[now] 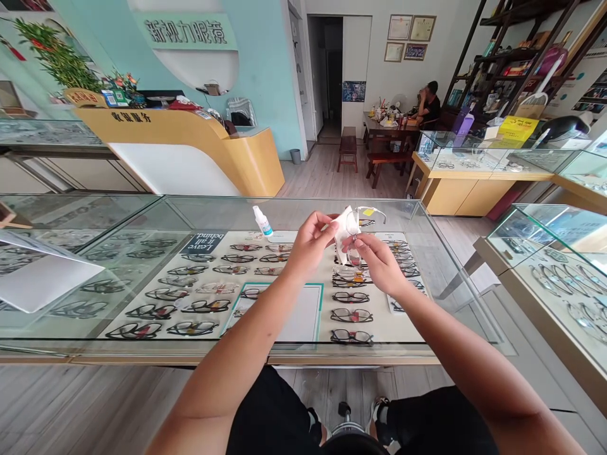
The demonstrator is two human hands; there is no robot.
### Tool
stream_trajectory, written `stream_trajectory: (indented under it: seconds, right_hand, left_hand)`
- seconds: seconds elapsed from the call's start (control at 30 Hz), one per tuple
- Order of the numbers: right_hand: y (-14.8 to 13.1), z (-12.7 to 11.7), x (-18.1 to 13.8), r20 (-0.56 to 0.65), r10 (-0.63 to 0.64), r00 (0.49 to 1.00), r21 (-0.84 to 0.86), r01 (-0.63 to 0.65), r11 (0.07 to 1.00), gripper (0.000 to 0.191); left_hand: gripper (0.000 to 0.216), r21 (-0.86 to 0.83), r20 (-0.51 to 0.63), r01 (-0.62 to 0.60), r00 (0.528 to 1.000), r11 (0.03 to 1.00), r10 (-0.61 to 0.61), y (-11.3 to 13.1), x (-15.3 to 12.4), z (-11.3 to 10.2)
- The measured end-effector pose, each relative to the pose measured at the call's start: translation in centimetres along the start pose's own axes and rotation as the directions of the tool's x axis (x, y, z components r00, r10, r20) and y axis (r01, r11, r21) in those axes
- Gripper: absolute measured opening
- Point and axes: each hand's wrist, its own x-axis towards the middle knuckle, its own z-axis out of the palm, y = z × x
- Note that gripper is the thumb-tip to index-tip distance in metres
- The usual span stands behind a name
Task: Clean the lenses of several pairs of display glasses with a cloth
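Note:
Above the glass counter, my left hand (313, 240) is closed on a white tissue (344, 230), which lies against the lens side of a pair of glasses. My right hand (379, 259) pinches these thin-framed glasses (352, 222) near the middle of the frame. One temple with a yellow tag sticks out to the upper right. Part of the frame is hidden behind the fingers and the tissue. To the left of my hands, a small white spray bottle (262, 222) with a blue label stands on the counter top.
Under the glass of the display counter (294, 351) lie rows of glasses (351, 316). An open white laptop-like panel (45, 275) is at the left. More display cases (559, 284) stand at the right. Behind are a reception desk (251, 161) and a seated person (429, 104) at a table.

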Motion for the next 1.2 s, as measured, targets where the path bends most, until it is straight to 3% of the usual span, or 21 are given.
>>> stream_trajectory:
  seconds: [0.2,0.57,1.2]
  right_hand:
    - [-0.4,0.3,-0.1,0.041,-0.017,0.999,-0.019,0.017,1.000,0.044]
    - [-0.2,0.2,0.1,0.067,-0.034,0.997,-0.086,0.040,0.996,0.048]
    - [0.4,-0.1,0.3,0.089,-0.059,0.994,-0.075,0.066,0.995,0.051]
  left_hand:
    - [0.060,0.065,-0.040,-0.106,0.993,0.992,0.109,-1.0,-0.4,0.9]
    - [0.057,0.159,0.025,-0.129,0.992,0.979,0.127,0.1,-1.3,2.3]
    - [0.052,0.167,0.057,-0.121,0.992,0.978,0.113,0.3,-1.7,2.2]
